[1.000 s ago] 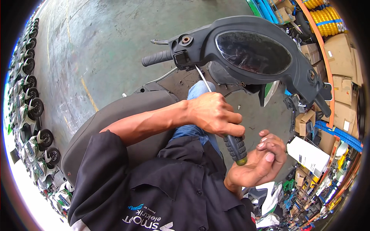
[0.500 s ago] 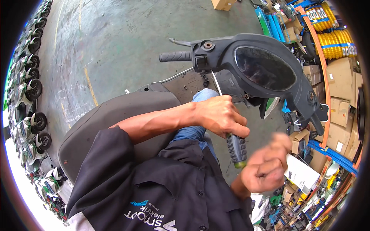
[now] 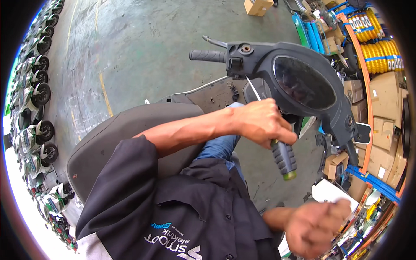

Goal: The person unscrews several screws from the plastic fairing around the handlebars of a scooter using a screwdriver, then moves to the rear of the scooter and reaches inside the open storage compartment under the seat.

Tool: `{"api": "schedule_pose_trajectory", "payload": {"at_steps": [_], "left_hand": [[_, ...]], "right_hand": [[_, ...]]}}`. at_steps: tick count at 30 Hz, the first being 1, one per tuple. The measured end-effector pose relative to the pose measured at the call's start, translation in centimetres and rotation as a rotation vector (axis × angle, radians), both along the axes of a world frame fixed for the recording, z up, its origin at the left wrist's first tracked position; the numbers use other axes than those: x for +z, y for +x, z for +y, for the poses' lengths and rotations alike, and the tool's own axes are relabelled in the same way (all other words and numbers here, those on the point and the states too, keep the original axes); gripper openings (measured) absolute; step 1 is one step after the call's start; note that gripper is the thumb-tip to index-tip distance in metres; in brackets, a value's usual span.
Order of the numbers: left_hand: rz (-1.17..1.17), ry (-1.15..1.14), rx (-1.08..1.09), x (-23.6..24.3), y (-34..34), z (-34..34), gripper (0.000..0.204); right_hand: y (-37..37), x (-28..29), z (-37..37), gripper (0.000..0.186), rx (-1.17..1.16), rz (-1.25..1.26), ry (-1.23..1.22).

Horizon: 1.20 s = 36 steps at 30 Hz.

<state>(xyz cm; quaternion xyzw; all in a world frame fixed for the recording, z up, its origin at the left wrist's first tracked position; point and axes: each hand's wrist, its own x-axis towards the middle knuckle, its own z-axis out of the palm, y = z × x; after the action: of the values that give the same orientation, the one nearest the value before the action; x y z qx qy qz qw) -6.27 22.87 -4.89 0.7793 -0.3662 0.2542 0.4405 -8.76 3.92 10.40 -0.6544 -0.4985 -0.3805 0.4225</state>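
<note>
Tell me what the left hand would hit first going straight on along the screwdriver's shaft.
Led by the screwdriver, the left hand would likely meet the underside of the dark handlebar cover first; whether the tip touches it is unclear.

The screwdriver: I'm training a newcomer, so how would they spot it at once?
Find the scooter's dark handlebar cover with its oval screen. Just below it in the picture, the left grip holds the screwdriver. Its ridged dark handle ends in yellow-green, unlike the all-dark handlebar above.
</note>
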Motion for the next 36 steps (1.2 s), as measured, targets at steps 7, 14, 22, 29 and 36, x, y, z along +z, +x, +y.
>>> {"api": "schedule_pose_trajectory", "payload": {"at_steps": [7,14,22,29,36], "left_hand": [[0.062,-0.07,0.017,1.0,0.6,0.1,0.031],[0.11,-0.153,0.041,1.6,0.8,-0.1,0.028],[0.155,-0.025,0.057,1.4,0.2,0.4,0.027],[0.139,-0.068,0.05,1.5,0.5,-0.1,0.027],[0.142,-0.076,0.017,2.1,0.3,1.1,0.03]], "right_hand": [[0.1,1.0,-0.9,0.044,0.461,0.001,0.343],[0.3,3.0,-1.6,0.048,-0.018,0.01,0.178],[2.0,-3.0,2.5,0.038,0.234,0.346,-0.036],[0.7,7.0,-1.8,0.046,0.122,-0.124,0.675],[3.2,-1.6,1.2,0.034,0.199,0.191,-0.076]]}}
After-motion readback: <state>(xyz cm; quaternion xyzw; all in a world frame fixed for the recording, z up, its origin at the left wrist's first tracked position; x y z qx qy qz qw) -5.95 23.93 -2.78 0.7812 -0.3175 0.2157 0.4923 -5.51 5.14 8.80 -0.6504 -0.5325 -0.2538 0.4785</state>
